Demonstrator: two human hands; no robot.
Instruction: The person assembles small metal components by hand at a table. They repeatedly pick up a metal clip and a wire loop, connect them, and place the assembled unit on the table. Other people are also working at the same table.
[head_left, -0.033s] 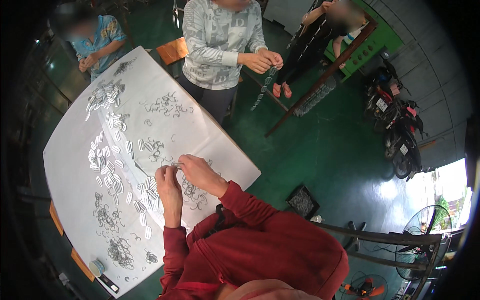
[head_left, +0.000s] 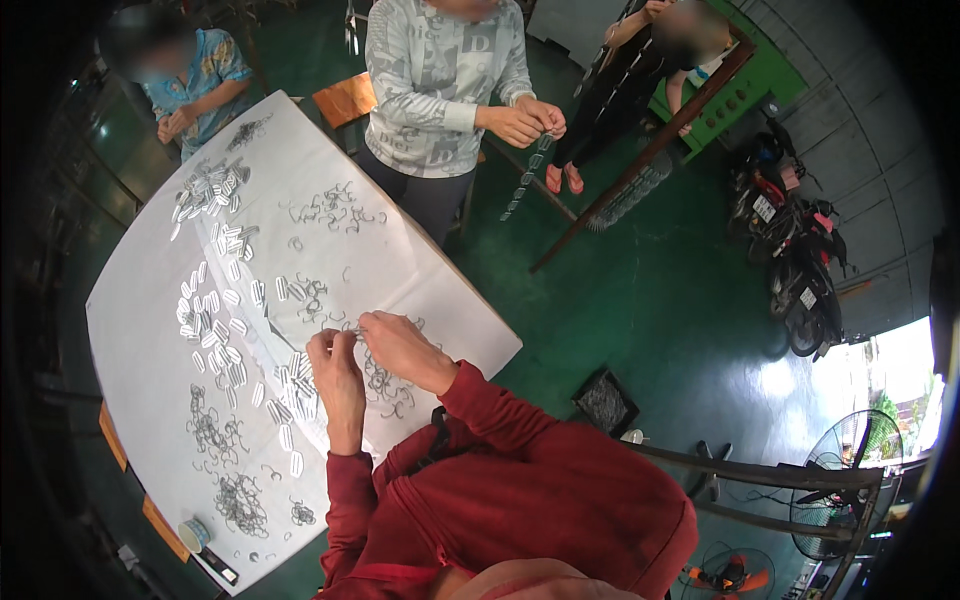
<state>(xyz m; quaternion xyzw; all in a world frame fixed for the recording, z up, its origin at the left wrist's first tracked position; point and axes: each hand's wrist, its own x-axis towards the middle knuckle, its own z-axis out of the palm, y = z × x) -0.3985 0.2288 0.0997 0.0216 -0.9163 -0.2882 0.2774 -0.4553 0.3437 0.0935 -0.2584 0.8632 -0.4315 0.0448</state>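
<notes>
Over the near right part of the white-covered table [head_left: 455, 320], my left hand [head_left: 337, 372] and my right hand [head_left: 402, 350] meet fingertip to fingertip. Both are closed in a pinch on a small metal piece [head_left: 359, 331], mostly hidden by the fingers; its exact kind is too small to tell. Beside my left hand lies a heap of shiny oblong metal links [head_left: 297, 378]. Thin curved wire hooks [head_left: 385, 385] are scattered under and beside my right wrist. More hooks [head_left: 313, 298] lie just beyond my fingers.
More oblong links [head_left: 205, 320] and wire hooks [head_left: 240, 500] spread across the table's left side. A small tub [head_left: 192, 535] stands at the near left corner. Across the table, a co-worker [head_left: 450, 100] holds a dangling link chain [head_left: 528, 180]. A black crate [head_left: 605, 400] sits right of me.
My fingertips have shifted very slightly, and the small piece between them shows at a slightly different angle. Everything else looks the same.
</notes>
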